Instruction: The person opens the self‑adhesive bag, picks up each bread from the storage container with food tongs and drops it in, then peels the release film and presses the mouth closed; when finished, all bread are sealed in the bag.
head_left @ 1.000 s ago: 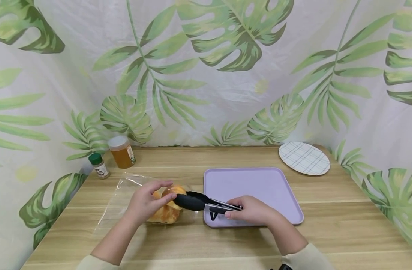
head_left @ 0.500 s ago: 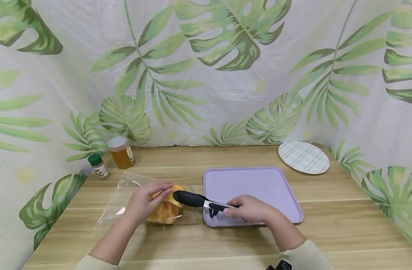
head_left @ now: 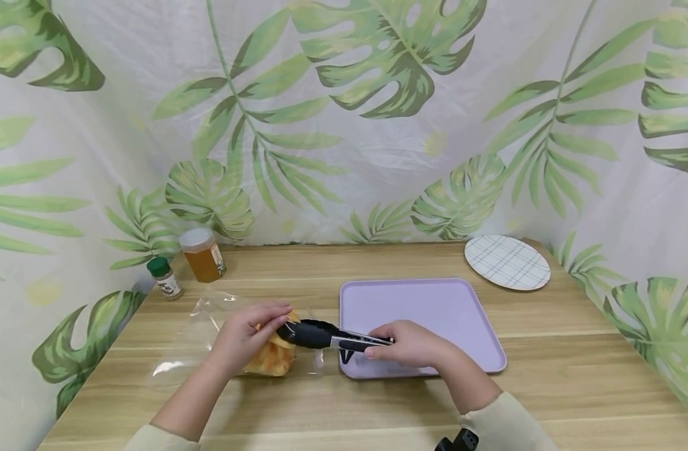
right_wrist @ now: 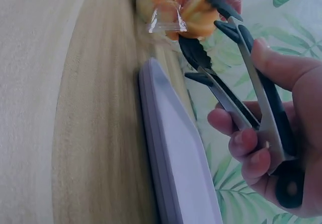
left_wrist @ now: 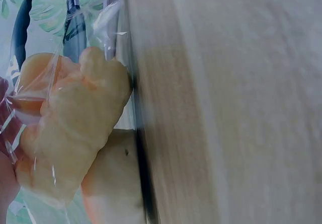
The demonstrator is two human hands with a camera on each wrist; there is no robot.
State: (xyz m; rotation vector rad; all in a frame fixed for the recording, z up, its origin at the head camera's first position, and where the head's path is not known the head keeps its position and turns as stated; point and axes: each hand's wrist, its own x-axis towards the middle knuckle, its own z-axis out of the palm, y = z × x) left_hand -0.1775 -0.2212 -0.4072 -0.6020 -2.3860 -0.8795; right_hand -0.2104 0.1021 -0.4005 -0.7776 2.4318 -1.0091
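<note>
A clear plastic bag (head_left: 200, 335) of golden bread (head_left: 272, 360) lies on the table, left of centre. My left hand (head_left: 243, 332) bends over the bread and pinches the bag near its opening, thumb close to the fingertips. My right hand (head_left: 408, 343) grips black-headed metal tongs (head_left: 312, 334) by the handles, pointing them left into the bag's opening. In the right wrist view the tong heads stand apart around a bread roll (right_wrist: 200, 13); firm contact cannot be judged. The left wrist view shows a knobbly bread piece (left_wrist: 75, 118) inside the film and another bread (left_wrist: 115, 178) below it.
A lilac tray (head_left: 417, 300) lies right of the bag, under the right hand and tongs. Behind it on the right is a checked plate (head_left: 507, 263). A honey-coloured jar (head_left: 204, 257) and a green-capped spice bottle (head_left: 165, 279) stand at the back left.
The tongs and right hand have shifted slightly left, the tong heads twisting and going further over the bread. My left thumb has drawn nearer its fingers, and the bag's film has shifted.
</note>
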